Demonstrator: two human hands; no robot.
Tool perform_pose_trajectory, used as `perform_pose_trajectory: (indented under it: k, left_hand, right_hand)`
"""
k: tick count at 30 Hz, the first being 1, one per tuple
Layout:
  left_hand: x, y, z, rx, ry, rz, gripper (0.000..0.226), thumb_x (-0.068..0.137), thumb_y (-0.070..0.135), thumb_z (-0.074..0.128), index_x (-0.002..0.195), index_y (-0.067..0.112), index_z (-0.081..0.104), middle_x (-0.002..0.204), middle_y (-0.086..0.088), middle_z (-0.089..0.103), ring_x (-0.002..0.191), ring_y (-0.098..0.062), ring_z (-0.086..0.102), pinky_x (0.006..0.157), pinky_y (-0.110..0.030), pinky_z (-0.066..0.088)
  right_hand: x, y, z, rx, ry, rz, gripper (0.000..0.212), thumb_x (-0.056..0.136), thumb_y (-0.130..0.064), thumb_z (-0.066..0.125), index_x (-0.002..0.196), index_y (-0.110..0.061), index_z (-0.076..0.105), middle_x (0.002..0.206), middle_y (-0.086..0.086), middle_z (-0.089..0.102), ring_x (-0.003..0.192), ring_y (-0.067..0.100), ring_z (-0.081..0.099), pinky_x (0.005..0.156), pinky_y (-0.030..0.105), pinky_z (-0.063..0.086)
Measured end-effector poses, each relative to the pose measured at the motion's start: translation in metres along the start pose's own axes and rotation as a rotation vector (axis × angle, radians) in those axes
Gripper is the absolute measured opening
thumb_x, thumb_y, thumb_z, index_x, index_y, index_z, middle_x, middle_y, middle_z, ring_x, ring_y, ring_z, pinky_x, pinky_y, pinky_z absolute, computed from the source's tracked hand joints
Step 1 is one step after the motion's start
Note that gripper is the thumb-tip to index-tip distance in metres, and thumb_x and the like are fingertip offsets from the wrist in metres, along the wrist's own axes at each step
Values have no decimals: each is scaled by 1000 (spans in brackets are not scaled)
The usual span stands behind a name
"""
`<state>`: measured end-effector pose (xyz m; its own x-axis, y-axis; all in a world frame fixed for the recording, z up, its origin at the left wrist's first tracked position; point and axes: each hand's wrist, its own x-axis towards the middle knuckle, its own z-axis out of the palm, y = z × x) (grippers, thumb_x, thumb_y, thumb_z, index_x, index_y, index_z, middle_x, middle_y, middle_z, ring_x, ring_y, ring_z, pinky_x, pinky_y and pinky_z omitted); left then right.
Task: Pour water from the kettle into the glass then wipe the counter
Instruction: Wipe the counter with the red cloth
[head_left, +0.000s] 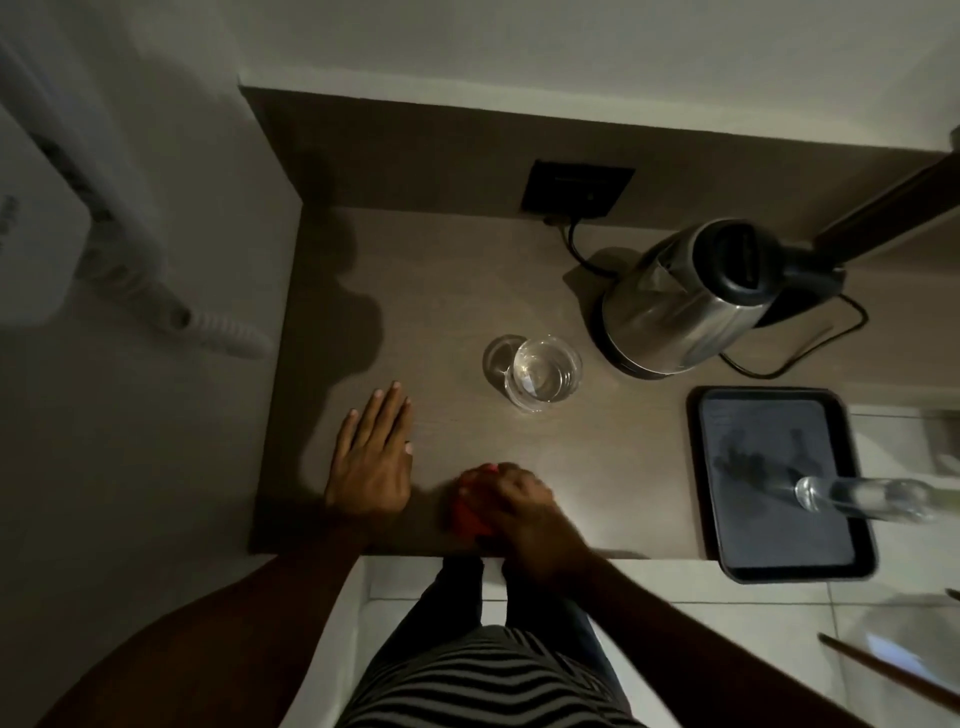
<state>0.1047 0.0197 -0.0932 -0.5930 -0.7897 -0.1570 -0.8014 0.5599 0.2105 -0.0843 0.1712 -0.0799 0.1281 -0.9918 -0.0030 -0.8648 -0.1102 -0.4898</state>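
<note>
A steel kettle (685, 299) with a black lid and handle stands on its base at the back right of the brown counter (467, 291). A clear glass (543, 371) with water in it stands left of the kettle, near the middle. My left hand (371, 460) lies flat on the counter, fingers spread, at the front left. My right hand (524, 512) is closed over a red cloth (467, 512) pressed on the counter near the front edge. The cloth is partly hidden under the fingers.
A dark tray (727, 519) lies at the front right with a clear bottle (862, 499) lying on it. The kettle's black cord (576, 249) runs to a wall socket (576, 189) at the back. A wall bounds the counter's left side.
</note>
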Motion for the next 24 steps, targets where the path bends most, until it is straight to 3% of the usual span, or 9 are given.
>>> perform_pose_trajectory:
  k: [1,3,7,10,12,15,20,22,24]
  left_hand:
    - [0,1,0,-2,-8,1,56,97,33,24,150,15,31,162,-4,26,150,-22,23,121,-46,22]
    - [1,-1,1,-3,-12,5,56,98,35,22,151,16,29,162,-4,24,150,-22,23,122,-44,20]
    - [1,-1,0,-9,2,4,55,99,34,23,150,15,29,161,-5,27,150,-23,25,121,-45,21]
    - [3,1,-1,-6,-14,-5,56,98,34,23,150,15,30,161,-5,27,150,-23,25,121,-46,23]
    - [3,2,0,-6,-10,-6,56,98,34,23,150,16,29,162,-4,26,150,-22,24,122,-45,22]
    - [1,1,2,-5,7,-4,56,98,34,25,150,16,30,162,-4,26,150,-21,23,122,-44,20]
    - [2,1,-2,-9,2,2,56,97,34,25,149,15,33,161,-5,29,149,-23,26,121,-45,23]
    - [3,2,-3,-7,-14,-9,57,97,35,24,149,15,33,160,-6,29,149,-23,27,121,-46,24]
    - [3,1,-4,-14,-28,-10,57,97,36,23,149,15,33,161,-5,29,149,-23,27,121,-46,24]
  right_hand:
    - [-8,18,-11,-41,33,-1,35,96,-39,50,124,-23,64,127,8,63,114,31,55,91,49,51]
    - [-18,52,-32,-107,166,177,34,90,-32,55,115,-13,70,120,20,65,110,34,49,86,53,51]
    - [-15,74,-43,-90,381,718,50,86,-17,67,134,-8,55,132,28,50,112,48,43,92,53,43]
    - [6,46,-25,-29,516,930,52,85,-12,65,136,-5,53,135,29,47,113,50,42,95,50,39]
    - [18,19,-12,21,504,894,52,83,-15,64,133,-5,56,134,29,49,112,50,43,94,50,41]
    - [27,-14,8,22,302,650,56,77,-22,76,129,-7,61,129,29,56,111,53,51,88,57,51]
    - [21,-2,-3,-2,111,328,77,69,-36,83,136,-15,53,131,21,59,112,46,55,86,53,53]
    - [9,20,-19,-61,55,317,69,73,-36,79,135,-17,54,133,20,58,110,46,56,84,52,52]
    - [-3,46,-36,-98,113,421,60,76,-27,75,132,-15,59,132,21,58,108,46,56,86,51,50]
